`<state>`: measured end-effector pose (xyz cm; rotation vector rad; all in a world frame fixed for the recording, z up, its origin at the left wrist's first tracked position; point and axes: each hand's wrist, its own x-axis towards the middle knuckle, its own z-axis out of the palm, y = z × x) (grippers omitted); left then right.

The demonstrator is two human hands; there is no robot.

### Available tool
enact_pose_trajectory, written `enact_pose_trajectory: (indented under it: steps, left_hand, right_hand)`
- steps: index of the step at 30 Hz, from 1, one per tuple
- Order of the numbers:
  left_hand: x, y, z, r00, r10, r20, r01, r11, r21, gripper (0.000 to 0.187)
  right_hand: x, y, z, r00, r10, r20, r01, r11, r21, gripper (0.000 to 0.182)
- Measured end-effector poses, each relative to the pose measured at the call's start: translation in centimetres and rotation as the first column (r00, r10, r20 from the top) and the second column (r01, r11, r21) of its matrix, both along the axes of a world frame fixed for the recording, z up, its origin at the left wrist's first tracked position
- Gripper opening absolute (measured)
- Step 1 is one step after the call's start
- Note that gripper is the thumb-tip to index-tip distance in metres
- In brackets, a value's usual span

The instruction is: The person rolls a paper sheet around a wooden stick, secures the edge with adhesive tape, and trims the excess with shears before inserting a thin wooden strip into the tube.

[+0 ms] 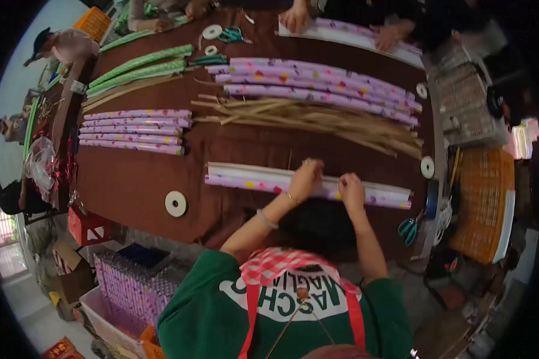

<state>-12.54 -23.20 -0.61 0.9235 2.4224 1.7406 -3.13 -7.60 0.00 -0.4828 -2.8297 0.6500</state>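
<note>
A lilac patterned paper sheet point(251, 183), its white inner side partly showing, lies lengthwise in front of me on the brown cloth. My left hand point(307, 176) is over its middle, fingers curled in and closed. Just to the right, my right hand point(351, 190) is also closed, fingertips pinched together over the sheet. What either hand pinches is too small or hidden to make out. Beyond the sheet lie a pile of flat brown strips point(317, 119) and several long lilac rolls point(317, 81).
Shorter lilac rolls point(135, 130) and green rolls point(141, 66) lie to the left. White tape rolls point(175, 204) and teal scissors point(408, 231) sit near the edges. Across the table, another person's hands point(296, 19) press a sheet. An orange crate point(482, 203) stands at right.
</note>
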Motion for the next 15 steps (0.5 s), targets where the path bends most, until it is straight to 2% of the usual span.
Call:
enact_pose_trajectory:
  steps: [1,2,3,4,6,8,9,13,15]
  left_hand:
    - [-0.7,-1.4,1.0,0.992,-0.046,0.114,0.045,0.999,0.013,0.025]
    - [-1.0,-2.4,1.4,0.996,0.006,0.089,-0.004,1.0,-0.022,0.024]
    - [-1.3,-3.6,1.5,0.988,0.034,0.148,-0.038,0.999,0.022,0.023]
    - [-1.9,-4.8,2.2,0.996,0.088,0.02,-0.086,0.991,-0.103,0.023]
    - [-2.2,-7.0,2.3,0.984,0.145,-0.1,-0.168,0.943,-0.288,0.022]
    - [-2.0,-8.1,1.8,0.985,0.137,-0.103,-0.161,0.944,-0.289,0.021]
    - [-1.7,-8.5,1.9,0.991,0.092,-0.094,-0.119,0.934,-0.337,0.021]
    - [-1.1,-8.9,1.9,0.991,-0.03,-0.128,-0.024,0.917,-0.398,0.019]
    - [-1.1,-9.0,1.6,0.986,-0.061,-0.153,-0.011,0.901,-0.433,0.023]
  right_hand:
    - [-0.2,-0.2,0.7,0.995,-0.022,0.095,0.023,1.0,-0.008,0.005]
    - [-0.1,0.0,0.3,0.999,-0.017,0.032,0.018,0.998,-0.056,0.005]
    - [0.0,0.3,0.2,0.999,-0.017,0.043,0.02,0.998,-0.065,0.006]
    - [0.2,0.8,0.3,0.999,0.011,0.035,-0.007,0.993,-0.12,0.007]
    - [0.1,1.1,0.9,0.985,-0.09,0.146,0.132,0.944,-0.304,0.009]
    - [0.6,2.6,-0.2,0.986,-0.087,0.14,0.143,0.87,-0.472,0.011]
    - [0.8,2.9,-0.6,0.987,-0.126,0.095,0.156,0.878,-0.453,0.012]
    - [1.1,3.3,-1.1,0.971,-0.213,0.107,0.238,0.838,-0.492,0.011]
    - [0.6,1.8,1.1,0.976,-0.215,0.045,0.217,0.917,-0.334,0.011]
